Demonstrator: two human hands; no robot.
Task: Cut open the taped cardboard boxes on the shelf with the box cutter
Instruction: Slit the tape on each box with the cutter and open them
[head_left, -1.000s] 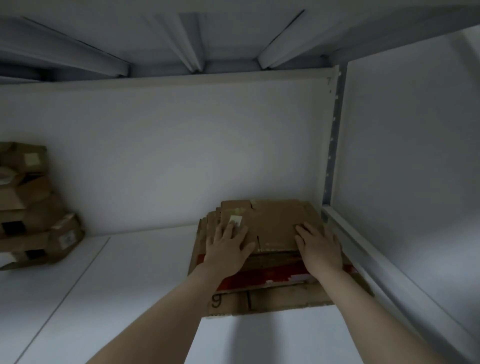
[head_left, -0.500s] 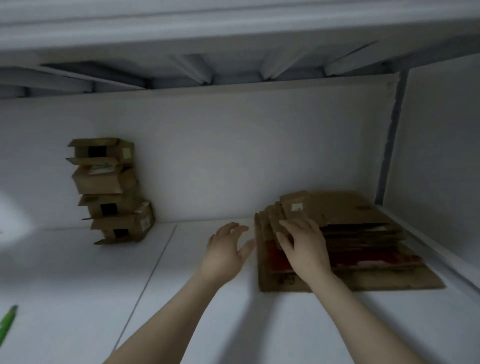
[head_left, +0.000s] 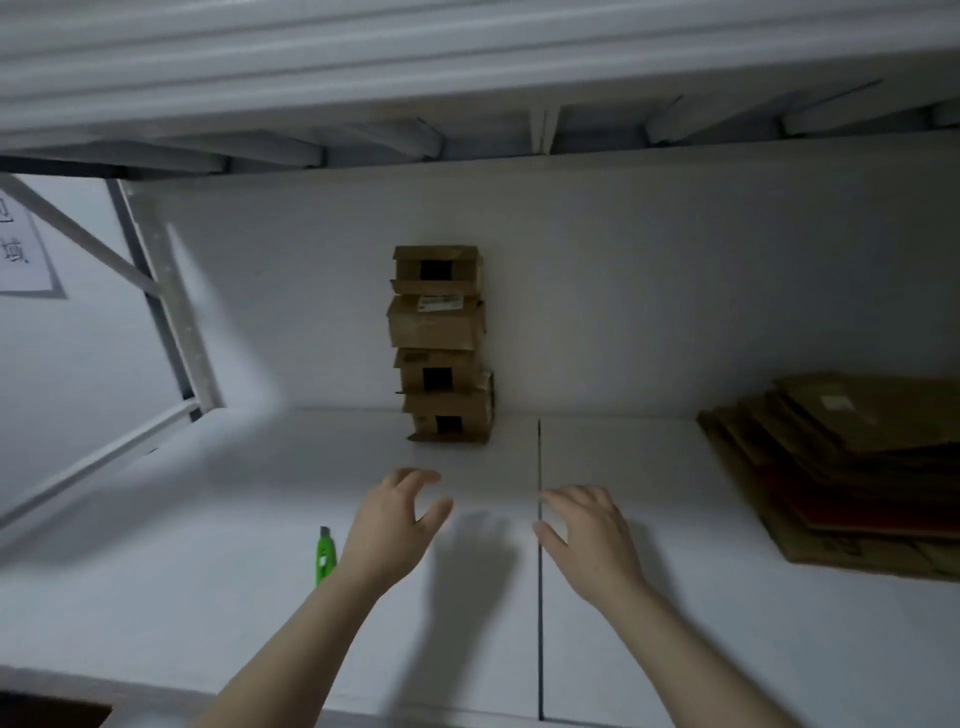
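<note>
Box cutter (head_left: 325, 556) just beside left grip (head_left: 395, 525); right grip (head_left: 592, 540) apart; both loosely spread.

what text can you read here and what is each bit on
"域", probably: lower character on the paper sign at far left; the one above is cut off.
White label on the stack of boxes: too blurred to read.
Pale label on the flattened cardboard pile: too blurred.
Dark print on that pile's front edge: unreadable.
</note>
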